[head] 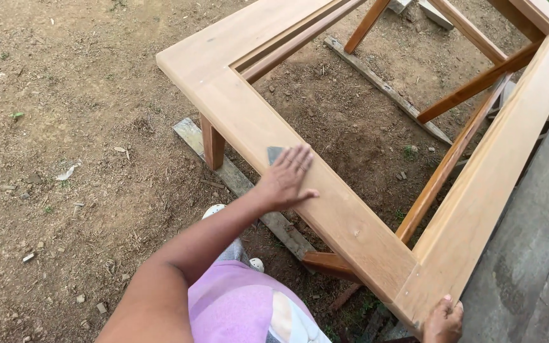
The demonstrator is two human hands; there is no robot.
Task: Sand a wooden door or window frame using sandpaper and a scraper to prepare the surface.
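Pink shirt (236,308) below, bare dirt ground (65,95) all around.
Left hand (285,179) presses grey sandpaper (274,153) flat on the wooden frame (325,203); right hand (443,321) grips its near corner.

Lighting: soft, even daylight; shadows faint and diffuse. Glare: none. Focus: sharp throughout; slight wide-angle stretching toward edges.

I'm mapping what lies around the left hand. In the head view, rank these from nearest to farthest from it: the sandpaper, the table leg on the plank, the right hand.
1. Sandpaper: under the left hand's fingertips, on the frame.
2. Table leg: just left of it, below the frame's edge.
3. Right hand: at the frame's near corner, bottom right.
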